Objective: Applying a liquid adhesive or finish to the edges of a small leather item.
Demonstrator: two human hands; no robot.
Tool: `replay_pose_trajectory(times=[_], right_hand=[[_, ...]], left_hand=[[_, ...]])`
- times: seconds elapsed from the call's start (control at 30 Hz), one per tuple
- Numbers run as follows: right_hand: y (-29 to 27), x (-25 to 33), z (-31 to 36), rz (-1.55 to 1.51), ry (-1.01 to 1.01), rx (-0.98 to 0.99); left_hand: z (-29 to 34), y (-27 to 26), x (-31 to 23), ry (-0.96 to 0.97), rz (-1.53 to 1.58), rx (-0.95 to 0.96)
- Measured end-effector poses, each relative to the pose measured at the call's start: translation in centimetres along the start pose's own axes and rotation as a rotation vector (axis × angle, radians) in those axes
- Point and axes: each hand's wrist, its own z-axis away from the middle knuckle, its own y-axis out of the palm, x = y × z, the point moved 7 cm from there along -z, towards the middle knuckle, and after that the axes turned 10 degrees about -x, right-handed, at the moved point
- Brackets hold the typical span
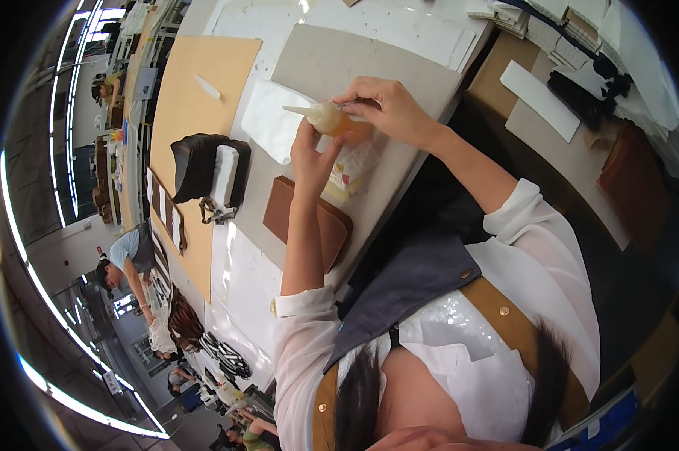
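Note:
My left hand point(315, 156) is closed round a squeeze bottle point(326, 118). The bottle has a pale pointed nozzle aimed left and amber liquid inside, and it is tilted onto its side above the grey board point(309, 60). Beside the bottle's neck, the thumb and fingers of my right hand point(388, 113) pinch together; what lies between them is too small to make out. Below the bottle is a clear plastic packet point(353, 167) with coloured marks. A brown leather piece point(279, 210) with a rounded corner lies partly under my left forearm. White paper point(268, 120) is left of the bottle.
A black leather piece point(193, 165) and a white-and-black padded piece point(225, 177) lie on a tan board point(204, 83), with a white pointed strip point(207, 86) farther back. Stacked white pieces point(572, 34) and brown leather point(625, 180) are at right. Other people work at the left.

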Motion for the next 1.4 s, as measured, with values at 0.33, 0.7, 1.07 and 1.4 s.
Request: replay_pose_trajectory(times=[0.33,0.7,1.07,1.4], right_hand=[[-0.5,-3.0,-0.6,0.311,-0.086,-0.107],[0.0,2.0,1.9,0.174,-0.191,-0.251],[0.2,2.5,3.7,0.196,-0.155,-0.354],[0.4,1.2,7.0,0.169,-0.086,-0.246]], left_hand=[[-0.3,0.5,-1.0,0.025,0.022,0.041],[-0.1,0.4,-0.6,-0.002,0.085,0.019],[0.0,0.4,-0.8,-0.010,0.122,0.027],[-0.3,0.6,-0.4,0.013,0.084,0.062]])
